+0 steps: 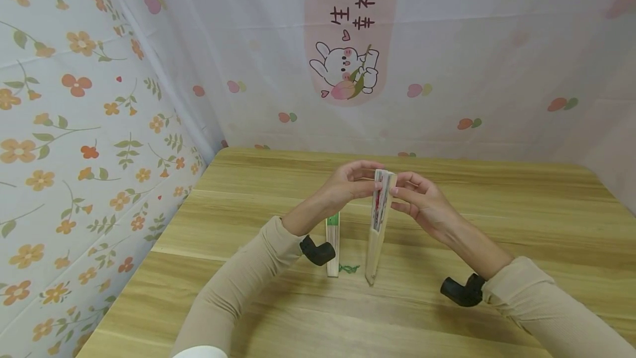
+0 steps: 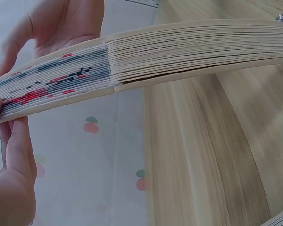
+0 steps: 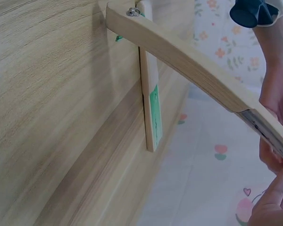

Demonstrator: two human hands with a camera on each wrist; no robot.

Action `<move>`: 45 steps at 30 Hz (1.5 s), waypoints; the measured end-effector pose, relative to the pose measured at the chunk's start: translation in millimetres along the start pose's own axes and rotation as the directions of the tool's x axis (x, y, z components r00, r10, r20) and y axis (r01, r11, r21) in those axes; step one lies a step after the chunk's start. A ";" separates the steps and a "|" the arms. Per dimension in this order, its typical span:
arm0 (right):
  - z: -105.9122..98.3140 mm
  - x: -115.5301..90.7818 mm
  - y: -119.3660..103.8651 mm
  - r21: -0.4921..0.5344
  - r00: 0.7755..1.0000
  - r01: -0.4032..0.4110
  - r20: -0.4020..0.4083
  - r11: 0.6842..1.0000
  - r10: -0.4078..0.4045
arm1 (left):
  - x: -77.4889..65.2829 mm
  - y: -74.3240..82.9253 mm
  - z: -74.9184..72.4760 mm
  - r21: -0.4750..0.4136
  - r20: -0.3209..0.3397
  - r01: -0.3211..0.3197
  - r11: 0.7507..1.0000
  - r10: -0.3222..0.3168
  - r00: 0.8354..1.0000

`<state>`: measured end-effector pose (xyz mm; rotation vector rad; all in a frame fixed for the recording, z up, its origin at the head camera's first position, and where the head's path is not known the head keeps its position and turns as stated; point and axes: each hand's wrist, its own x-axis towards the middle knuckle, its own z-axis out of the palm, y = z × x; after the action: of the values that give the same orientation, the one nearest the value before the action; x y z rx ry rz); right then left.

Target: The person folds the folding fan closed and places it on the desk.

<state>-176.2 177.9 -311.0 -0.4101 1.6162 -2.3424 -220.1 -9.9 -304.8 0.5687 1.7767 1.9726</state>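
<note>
A folding fan (image 1: 376, 239) with pale wooden ribs and a white leaf painted in red and black stands tilted, nearly folded. Its riveted end points down toward the table's near side. At the upper end, my left hand (image 1: 348, 184) pinches the left edge between thumb and fingers. Opposite it, my right hand (image 1: 422, 203) pinches the right edge the same way. The left wrist view shows the fan's stacked ribs (image 2: 198, 52) close up, held at the leaf end by both hands. Left of this fan, a second folded fan (image 1: 333, 250) with a green leaf lies on the table.
A green tassel cord (image 1: 349, 268) lies beside the second fan. Under everything is a wooden table (image 1: 223, 291). A printed curtain (image 1: 447, 59) hangs behind it, and a flowered cloth (image 1: 74, 153) hangs at the left. Black wrist mounts (image 1: 464, 290) stick out from both sleeves.
</note>
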 end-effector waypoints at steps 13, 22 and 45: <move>-7.5 -1.6 1.9 -0.029 1.000 -0.002 0.005 1.000 0.002 | 1.4 2.2 3.9 -0.024 -0.008 0.014 1.000 -0.014 1.000; -11.5 -1.9 1.9 -0.055 1.000 -0.009 -0.027 0.998 0.008 | 4.9 -4.4 7.2 -0.050 -0.057 0.016 0.999 -0.019 0.998; -38.4 1.3 0.9 -0.183 0.976 -0.103 -0.206 0.978 0.064 | 40.0 -29.6 23.2 -0.086 -0.137 0.029 0.996 -0.040 0.990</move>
<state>-191.8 210.1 -324.8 -0.1434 1.9220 -2.2321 -239.1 34.3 -331.2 0.3788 1.7613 2.0973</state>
